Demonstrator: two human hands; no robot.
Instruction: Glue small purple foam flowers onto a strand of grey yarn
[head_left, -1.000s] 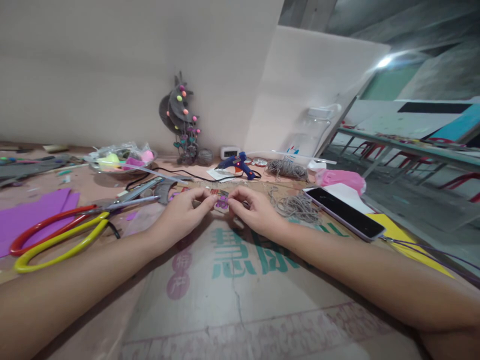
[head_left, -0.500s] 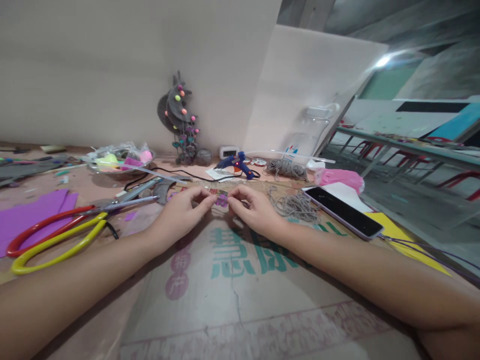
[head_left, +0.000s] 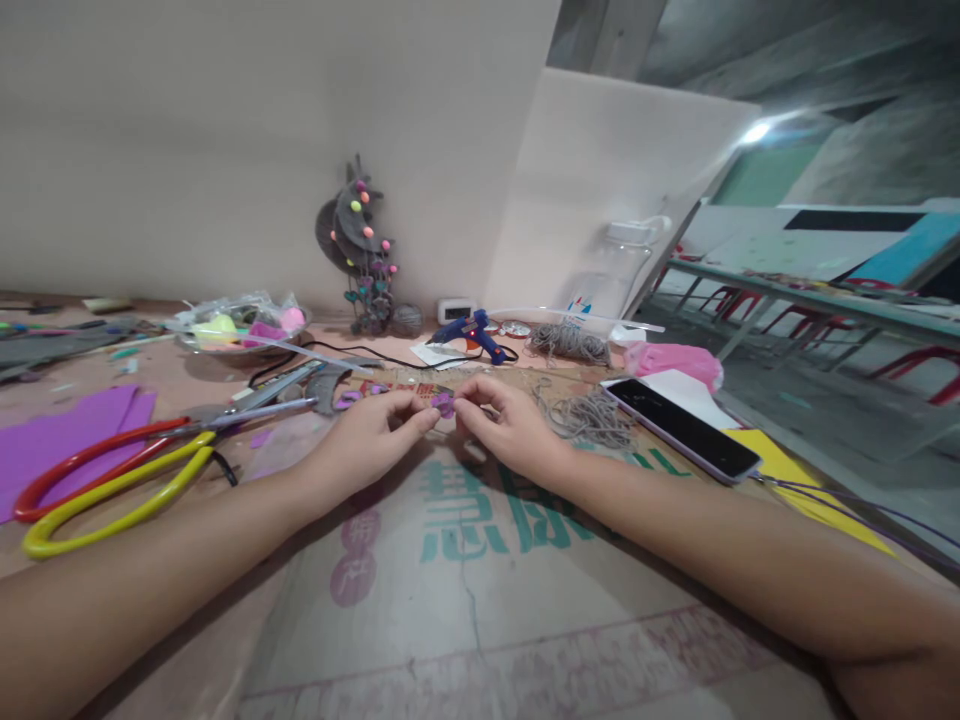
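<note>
My left hand point(head_left: 367, 440) and my right hand point(head_left: 504, 425) meet fingertip to fingertip over a flattened cardboard sheet point(head_left: 480, 580). Both pinch a small purple felt piece point(head_left: 444, 403) held between them, just above the cardboard. The fingers of both hands are curled closed around it. Most of the piece is hidden by my fingertips. Two more small purple bits point(head_left: 360, 393) lie on the table just beyond my left hand.
Large scissors with red and yellow handles point(head_left: 112, 470) lie left, beside purple felt sheets point(head_left: 67, 430). A blue glue gun point(head_left: 472, 333), grey yarn point(head_left: 592, 415), a phone point(head_left: 682, 428), a pink bag point(head_left: 675, 358) and a bowl of pompoms point(head_left: 240, 325) ring the work area.
Both hands have kept their pinch on the purple piece and shifted it very slightly. The view has tipped a little; nothing else on the table moved.
</note>
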